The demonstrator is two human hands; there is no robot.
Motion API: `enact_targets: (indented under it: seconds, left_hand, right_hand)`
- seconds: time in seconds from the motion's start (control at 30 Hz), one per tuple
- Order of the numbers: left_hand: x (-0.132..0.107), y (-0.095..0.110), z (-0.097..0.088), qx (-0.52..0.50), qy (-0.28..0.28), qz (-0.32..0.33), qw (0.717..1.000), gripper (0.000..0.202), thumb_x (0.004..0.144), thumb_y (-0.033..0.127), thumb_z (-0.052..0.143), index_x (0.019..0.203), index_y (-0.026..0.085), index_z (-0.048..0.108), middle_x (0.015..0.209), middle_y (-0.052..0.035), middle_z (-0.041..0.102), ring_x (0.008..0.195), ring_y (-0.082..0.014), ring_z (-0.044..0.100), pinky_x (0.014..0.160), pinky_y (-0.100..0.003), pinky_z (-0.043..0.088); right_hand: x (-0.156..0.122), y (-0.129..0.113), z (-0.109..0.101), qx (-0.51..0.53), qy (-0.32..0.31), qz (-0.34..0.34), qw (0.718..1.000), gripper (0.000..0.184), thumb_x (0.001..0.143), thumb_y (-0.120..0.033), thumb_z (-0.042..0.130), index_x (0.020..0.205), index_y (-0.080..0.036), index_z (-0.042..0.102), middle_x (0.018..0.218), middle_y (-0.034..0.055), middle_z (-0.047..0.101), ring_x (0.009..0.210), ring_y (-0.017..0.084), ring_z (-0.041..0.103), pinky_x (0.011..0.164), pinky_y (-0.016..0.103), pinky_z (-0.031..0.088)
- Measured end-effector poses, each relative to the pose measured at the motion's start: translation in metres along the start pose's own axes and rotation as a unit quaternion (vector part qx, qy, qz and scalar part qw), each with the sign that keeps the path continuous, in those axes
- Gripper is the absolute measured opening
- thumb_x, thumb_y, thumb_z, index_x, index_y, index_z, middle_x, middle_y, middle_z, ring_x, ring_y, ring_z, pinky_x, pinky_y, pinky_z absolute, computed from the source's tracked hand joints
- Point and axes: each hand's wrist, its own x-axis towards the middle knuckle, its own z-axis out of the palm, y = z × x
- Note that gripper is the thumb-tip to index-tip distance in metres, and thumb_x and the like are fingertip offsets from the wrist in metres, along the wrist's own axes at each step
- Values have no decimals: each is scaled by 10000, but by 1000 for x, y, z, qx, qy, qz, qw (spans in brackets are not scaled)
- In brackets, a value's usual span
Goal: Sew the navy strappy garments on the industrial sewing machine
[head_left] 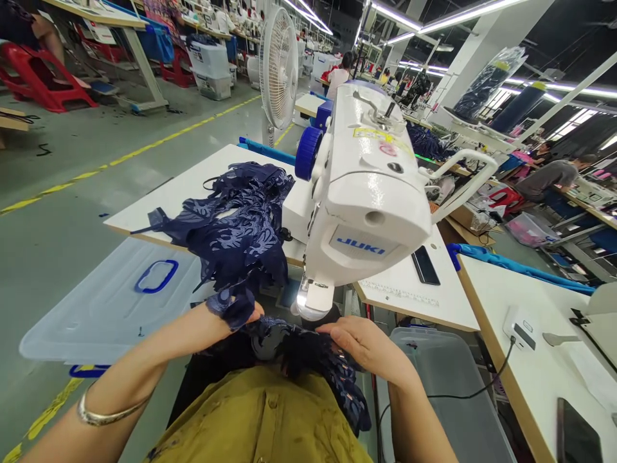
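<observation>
Navy lace fabric (299, 344) stretches across my lap between both hands. My left hand (243, 313) grips its left end, with a flap of the same fabric lying over the wrist and back of the hand. Thumb and fingers of my right hand (354, 341) pinch the upper right edge, and the rest hangs down beyond. Just above stands a white sewing machine (371, 193), its lit needle area close over the fabric's top edge. A heap of navy lace pieces (241, 218) lies on the white table (187, 183) left of the machine and droops over its front edge.
A clear plastic bin lid (110, 308) is at left below the table. A black phone (425, 265) lies right of the machine. A grey bin (448, 379) stands below right, with a cable (477, 392) crossing it. Behind is a white fan (278, 71); other people sit farther off.
</observation>
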Motion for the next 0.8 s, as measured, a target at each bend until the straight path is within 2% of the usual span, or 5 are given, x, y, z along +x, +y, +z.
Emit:
enact_targets:
  seconds: [0.1,0.3,0.53,0.63,0.8]
  left_hand:
    - [3,-8,0,-31,0,-46,998,474,888,580,382,962,231,696,676,-6,654,588,-167,556,512,-239,403]
    - [10,14,2,-221,205,7,953,452,899,572,411,1009,201,644,807,-36,703,714,-154,633,686,-238,481]
    - [3,49,30,-199,-115,4,973,554,896,637,327,736,200,629,405,45,454,384,-96,392,448,-220,331]
    - [13,46,31,-156,-6,23,987,436,856,607,460,757,219,632,669,15,639,623,-143,557,605,-240,448]
    - [36,40,32,-113,125,43,985,347,809,564,550,872,236,643,891,-4,686,880,-213,604,866,-340,488]
  right_hand:
    - [-2,-8,0,-80,70,-24,994,329,999,-328,392,1035,-236,706,756,15,661,758,145,576,715,258,434]
    - [8,-23,9,-237,166,-179,940,334,938,-127,492,1208,-270,627,1012,56,659,900,169,522,803,292,452]
    - [19,-38,18,-102,148,-156,971,370,937,-186,478,1277,-283,586,942,46,587,833,139,546,733,253,468]
    - [14,-31,8,41,87,-66,993,401,877,-328,607,1276,-306,570,977,28,593,861,149,568,755,252,478]
    - [15,1,-1,118,178,30,977,351,889,-392,564,1219,-275,597,894,10,583,806,150,540,774,275,448]
